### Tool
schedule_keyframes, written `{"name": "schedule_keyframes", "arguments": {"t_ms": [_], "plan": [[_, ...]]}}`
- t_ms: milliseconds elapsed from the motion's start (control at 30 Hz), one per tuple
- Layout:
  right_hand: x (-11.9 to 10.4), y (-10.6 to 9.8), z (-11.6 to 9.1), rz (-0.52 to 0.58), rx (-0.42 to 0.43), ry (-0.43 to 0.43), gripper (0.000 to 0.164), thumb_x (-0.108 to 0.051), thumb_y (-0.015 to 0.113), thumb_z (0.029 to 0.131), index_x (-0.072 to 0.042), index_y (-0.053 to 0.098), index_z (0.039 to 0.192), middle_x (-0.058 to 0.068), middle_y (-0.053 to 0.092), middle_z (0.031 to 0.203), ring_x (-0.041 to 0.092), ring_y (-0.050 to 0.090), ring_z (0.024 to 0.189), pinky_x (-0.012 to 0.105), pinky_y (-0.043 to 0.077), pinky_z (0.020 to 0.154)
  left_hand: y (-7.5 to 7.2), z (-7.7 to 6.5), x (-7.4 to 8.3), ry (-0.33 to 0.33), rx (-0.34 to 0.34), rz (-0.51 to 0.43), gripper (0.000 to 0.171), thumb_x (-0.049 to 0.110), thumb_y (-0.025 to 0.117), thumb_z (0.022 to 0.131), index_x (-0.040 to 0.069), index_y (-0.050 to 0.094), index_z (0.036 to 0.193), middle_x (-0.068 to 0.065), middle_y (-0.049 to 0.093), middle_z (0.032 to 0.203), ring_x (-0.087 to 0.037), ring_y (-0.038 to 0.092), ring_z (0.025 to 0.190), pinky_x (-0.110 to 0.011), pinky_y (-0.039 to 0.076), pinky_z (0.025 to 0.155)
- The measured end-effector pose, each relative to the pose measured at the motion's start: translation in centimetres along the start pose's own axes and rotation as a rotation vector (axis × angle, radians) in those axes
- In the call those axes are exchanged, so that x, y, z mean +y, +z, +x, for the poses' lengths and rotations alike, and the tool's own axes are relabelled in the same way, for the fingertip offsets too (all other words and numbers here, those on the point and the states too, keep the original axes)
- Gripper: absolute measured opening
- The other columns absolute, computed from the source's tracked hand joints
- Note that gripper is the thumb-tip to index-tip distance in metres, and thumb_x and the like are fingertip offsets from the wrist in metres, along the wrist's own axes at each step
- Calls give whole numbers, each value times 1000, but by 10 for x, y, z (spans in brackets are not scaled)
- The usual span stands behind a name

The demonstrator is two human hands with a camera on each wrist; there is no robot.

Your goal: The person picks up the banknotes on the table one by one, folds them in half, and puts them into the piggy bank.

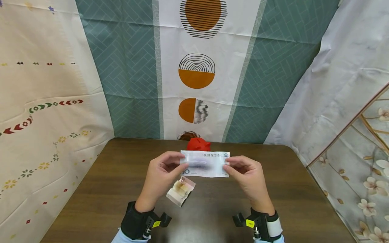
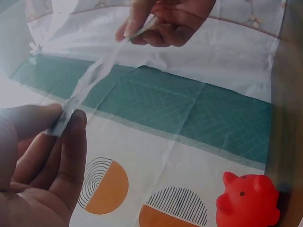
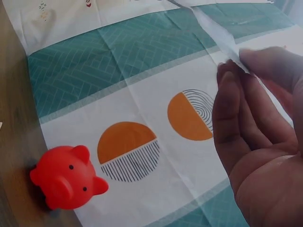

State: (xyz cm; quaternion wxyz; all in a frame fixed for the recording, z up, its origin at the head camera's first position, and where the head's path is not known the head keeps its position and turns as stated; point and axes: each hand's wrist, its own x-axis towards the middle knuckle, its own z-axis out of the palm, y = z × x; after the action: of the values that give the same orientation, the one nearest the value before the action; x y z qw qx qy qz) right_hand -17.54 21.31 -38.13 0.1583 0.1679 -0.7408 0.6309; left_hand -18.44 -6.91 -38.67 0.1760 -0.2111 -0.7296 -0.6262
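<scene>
A pale play banknote (image 1: 205, 164) is stretched flat between both hands, raised over the table in the head view. My left hand (image 1: 164, 175) pinches its left end between thumb and fingers. At the opposite end, my right hand (image 1: 247, 177) pinches it the same way. Both wrist views show the banknote (image 2: 92, 78) nearly edge-on, slightly rippled. Below it, near the left hand, a creased yellowish-pink banknote (image 1: 181, 191) lies on the table. Behind the held note sits a red piggy bank (image 1: 199, 144), its lower part hidden in the head view.
The brown wooden table (image 1: 127, 202) reaches back to a hanging cloth (image 1: 130, 74) with green sides and a white middle strip bearing orange shapes. Patterned fabric (image 1: 45, 152) hangs at the left, and white flowered fabric (image 1: 358, 152) at the right.
</scene>
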Motion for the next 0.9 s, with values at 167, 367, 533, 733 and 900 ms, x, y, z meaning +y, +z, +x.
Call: {"name": "schedule_keyframes", "arguments": {"t_ms": [167, 367, 533, 733, 900], "plan": [[2, 0, 2, 70, 6, -26, 51, 6, 79, 84, -1, 60, 131, -6, 78, 91, 10, 71, 74, 23, 58, 64, -1, 1, 0, -33, 48, 5, 40, 9, 85, 83, 13, 67, 119, -5, 78, 86, -15, 67, 75, -22, 57, 71], [0, 0, 3, 70, -8, -19, 55, 5, 79, 84, -3, 59, 135, -7, 78, 91, 9, 70, 73, 22, 58, 65, -2, 2, 0, -46, 70, 2, 39, 11, 87, 81, 12, 68, 115, -5, 78, 84, -15, 68, 76, -23, 57, 71], [-1, 1, 3, 53, 12, 9, 50, 4, 80, 84, -1, 63, 130, -5, 79, 91, 13, 71, 74, 23, 58, 64, -2, 1, 0, -64, 79, 6, 34, 11, 87, 80, 9, 67, 108, -5, 78, 83, -15, 67, 76, -22, 56, 71], [1, 0, 2, 44, 15, 29, 40, 4, 80, 84, 2, 67, 122, -4, 79, 91, 15, 73, 78, 24, 57, 64, -1, 0, 1, -97, 90, 17, 25, 10, 86, 81, 9, 71, 101, -6, 77, 84, -15, 65, 75, -22, 55, 69], [3, -2, 2, 89, -60, 23, 36, 5, 79, 84, 2, 67, 118, -4, 78, 90, 12, 73, 77, 25, 60, 65, 3, 0, 3, -90, 70, -24, 18, 8, 83, 84, 8, 75, 100, -9, 76, 89, -15, 66, 76, -21, 57, 70]]}}
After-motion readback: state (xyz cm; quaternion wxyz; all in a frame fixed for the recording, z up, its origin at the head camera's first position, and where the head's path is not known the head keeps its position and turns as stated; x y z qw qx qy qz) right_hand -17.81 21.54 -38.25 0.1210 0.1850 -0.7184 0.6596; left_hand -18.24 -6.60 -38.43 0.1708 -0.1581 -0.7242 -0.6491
